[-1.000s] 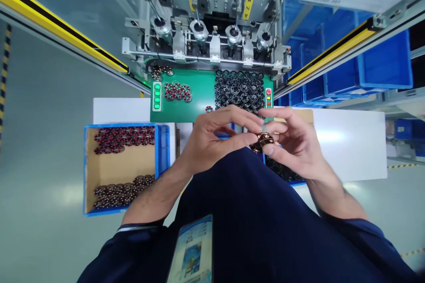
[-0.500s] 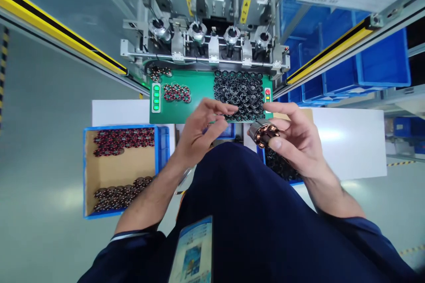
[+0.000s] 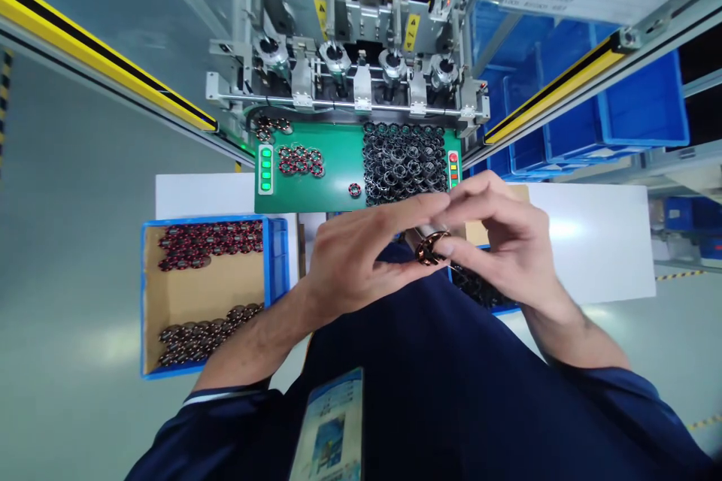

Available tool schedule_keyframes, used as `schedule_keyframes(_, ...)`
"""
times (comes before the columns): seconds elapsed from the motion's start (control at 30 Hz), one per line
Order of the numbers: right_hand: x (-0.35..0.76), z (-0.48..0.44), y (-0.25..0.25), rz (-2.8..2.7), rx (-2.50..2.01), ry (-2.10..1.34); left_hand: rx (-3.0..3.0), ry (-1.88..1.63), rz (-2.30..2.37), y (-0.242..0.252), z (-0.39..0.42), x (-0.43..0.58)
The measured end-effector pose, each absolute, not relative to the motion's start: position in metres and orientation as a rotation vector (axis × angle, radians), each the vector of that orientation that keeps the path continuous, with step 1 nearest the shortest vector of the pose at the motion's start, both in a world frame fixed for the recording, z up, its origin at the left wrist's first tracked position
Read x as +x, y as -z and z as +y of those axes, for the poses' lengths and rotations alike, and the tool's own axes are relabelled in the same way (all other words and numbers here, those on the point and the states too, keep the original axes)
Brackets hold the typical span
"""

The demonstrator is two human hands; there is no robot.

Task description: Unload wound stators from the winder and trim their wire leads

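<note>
Both hands meet in front of my chest around a small round stator [image 3: 429,246] with copper windings and a metal rim. My right hand [image 3: 499,240] grips it from the right, thumb beneath and fingers curled over the top. My left hand [image 3: 361,259] pinches it from the left with thumb and fingertips. Most of the stator is hidden by my fingers. Beyond the hands lies a green machine table [image 3: 338,165] carrying a heap of dark unwound stators [image 3: 401,161], a small group of red-wound ones [image 3: 298,159] and one single red-wound stator [image 3: 354,189].
A blue crate [image 3: 276,255] at the left holds rows of red-wound and copper-wound stators on cardboard. Another blue bin [image 3: 502,308] of dark parts sits under my right hand. A winding machine with several spindles [image 3: 361,68] stands behind. Blue bins [image 3: 643,105] fill shelves at the right.
My left hand, which had drawn away open toward the green table half a second ago, has come back and closed on the stator. The right hand has lowered the stator slightly.
</note>
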State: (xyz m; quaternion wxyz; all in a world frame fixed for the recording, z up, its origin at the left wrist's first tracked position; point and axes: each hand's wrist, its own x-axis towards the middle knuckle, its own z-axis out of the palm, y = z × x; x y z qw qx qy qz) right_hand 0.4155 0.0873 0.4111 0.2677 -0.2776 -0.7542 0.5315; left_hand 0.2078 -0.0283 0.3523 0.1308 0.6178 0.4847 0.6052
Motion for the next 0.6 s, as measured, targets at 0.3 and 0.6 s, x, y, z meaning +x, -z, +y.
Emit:
schedule_keyframes(0.3,0.422,0.081,-0.398,-1.655,-0.844,-1.342,1.867,-2.002,1.666,-0.374,-0.023,0.211)
schedule_keyframes(0.6,0.41,0.064,-0.397,-1.828,-0.637,-1.292,2.033,-1.957,1.809,-0.378,-0.023,0.209)
